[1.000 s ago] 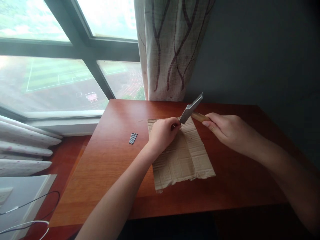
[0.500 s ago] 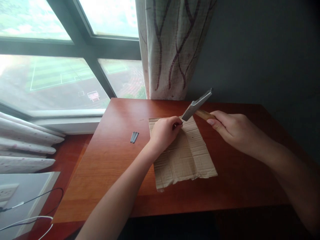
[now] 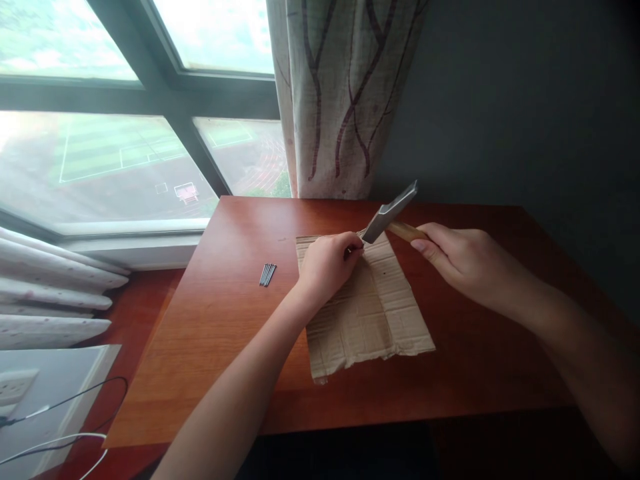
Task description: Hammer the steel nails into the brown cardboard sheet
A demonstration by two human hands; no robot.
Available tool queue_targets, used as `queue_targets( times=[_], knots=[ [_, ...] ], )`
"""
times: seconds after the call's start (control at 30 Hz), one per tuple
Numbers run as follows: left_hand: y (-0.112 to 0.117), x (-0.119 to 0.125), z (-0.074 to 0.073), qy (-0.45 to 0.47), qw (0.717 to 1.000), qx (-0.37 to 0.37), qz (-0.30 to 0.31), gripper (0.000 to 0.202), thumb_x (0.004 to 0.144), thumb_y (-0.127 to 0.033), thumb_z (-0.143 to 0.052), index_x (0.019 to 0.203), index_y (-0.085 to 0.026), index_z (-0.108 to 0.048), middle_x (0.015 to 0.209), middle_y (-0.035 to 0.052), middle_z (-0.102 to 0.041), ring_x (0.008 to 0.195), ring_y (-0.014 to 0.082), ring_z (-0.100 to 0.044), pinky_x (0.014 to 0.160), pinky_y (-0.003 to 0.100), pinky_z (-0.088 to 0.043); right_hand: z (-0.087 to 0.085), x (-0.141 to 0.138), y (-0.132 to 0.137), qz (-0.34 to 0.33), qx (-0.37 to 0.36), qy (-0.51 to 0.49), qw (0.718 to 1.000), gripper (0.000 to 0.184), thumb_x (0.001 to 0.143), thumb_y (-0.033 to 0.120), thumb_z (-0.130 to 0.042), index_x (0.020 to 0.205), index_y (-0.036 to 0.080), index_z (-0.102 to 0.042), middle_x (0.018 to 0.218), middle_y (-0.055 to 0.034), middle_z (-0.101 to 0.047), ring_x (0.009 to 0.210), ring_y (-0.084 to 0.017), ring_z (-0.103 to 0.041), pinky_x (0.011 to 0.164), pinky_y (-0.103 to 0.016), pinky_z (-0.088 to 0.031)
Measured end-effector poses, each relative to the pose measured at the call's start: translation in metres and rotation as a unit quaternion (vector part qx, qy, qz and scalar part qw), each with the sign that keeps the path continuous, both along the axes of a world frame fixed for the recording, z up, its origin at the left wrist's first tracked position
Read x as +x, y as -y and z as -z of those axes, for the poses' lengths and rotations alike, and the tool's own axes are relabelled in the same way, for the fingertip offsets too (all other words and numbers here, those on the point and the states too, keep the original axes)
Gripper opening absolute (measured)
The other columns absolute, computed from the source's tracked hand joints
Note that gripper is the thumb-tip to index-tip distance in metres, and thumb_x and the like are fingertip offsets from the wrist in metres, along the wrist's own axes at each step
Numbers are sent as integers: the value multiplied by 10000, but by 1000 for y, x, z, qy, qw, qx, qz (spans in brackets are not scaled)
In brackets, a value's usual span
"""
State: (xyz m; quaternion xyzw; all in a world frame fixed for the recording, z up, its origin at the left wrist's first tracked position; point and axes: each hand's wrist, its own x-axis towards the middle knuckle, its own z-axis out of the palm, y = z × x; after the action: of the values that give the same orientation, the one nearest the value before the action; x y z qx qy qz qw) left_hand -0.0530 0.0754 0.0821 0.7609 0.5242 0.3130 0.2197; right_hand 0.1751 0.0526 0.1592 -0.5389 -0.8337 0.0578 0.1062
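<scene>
A broad, reddish-brown wooden table is spread across the lower half of the frame; its surface is seen to be glossy, so loose things may be slid on it easily.

At the centre of the frame a flat, tan, roughly four-sided sheet of corrugated cardboard is laid on it, torn along the near edge. It can be judged light, stiff when flat but easily creased or dented; it is best held down by a flat palm or lifted by two opposite edges, the ragged one being avoided.

Right of centre, above the far part of the sheet, a hammer with a long grey metal head and a pale wooden handle is held tilted. Its weight is probably gathered in the head, so the handle is the place to be gripped, toward its free end for swing or nearer the head for control. The handle is wrapped by the right hand, with the thumb laid along it.

The left hand is rested over the far left part of the sheet, thumb and fingertips drawn together just beside the head's lower end; what is pinched there cannot be told.

Left of centre, slender dark metal nails are laid side by side. They look hard, smooth and apt to roll, and are best picked up singly by the shank.
</scene>
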Motion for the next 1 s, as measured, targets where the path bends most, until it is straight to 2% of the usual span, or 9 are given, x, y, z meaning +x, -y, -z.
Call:
queue_targets(
  times=[0.47,0.77,1.0],
  knots=[
    [1,0,-2,-8,1000,3,3,90,877,-178,-631,879,-209,-715,831,14,-762,702,177,-673,628,271,-428,2,0,1,-6,-20,-6,1000,319,1039,437,-388,956,217,-603,730,-37,-660,656,-210,-629,606,-320,-354],
    [0,0,0,-9,1000,1,5,87,874,-184,-632,886,-213,-713,837,12,-764,703,175,-672,621,271,-421,1,-2,0,2,-29,5,1000,311,1036,433,-395,920,220,-589,701,-23,-636,620,-197,-601,589,-315,-331],
    [1,-1,-3,-9,1000,3,20,107,888,-177,-628,954,-215,-704,882,13,-763,754,177,-687,662,271,-468,6,2,1,2,-29,-9,1000,280,1038,403,-408,952,217,-598,723,-21,-652,638,-195,-614,597,-313,-342]
  ],
)
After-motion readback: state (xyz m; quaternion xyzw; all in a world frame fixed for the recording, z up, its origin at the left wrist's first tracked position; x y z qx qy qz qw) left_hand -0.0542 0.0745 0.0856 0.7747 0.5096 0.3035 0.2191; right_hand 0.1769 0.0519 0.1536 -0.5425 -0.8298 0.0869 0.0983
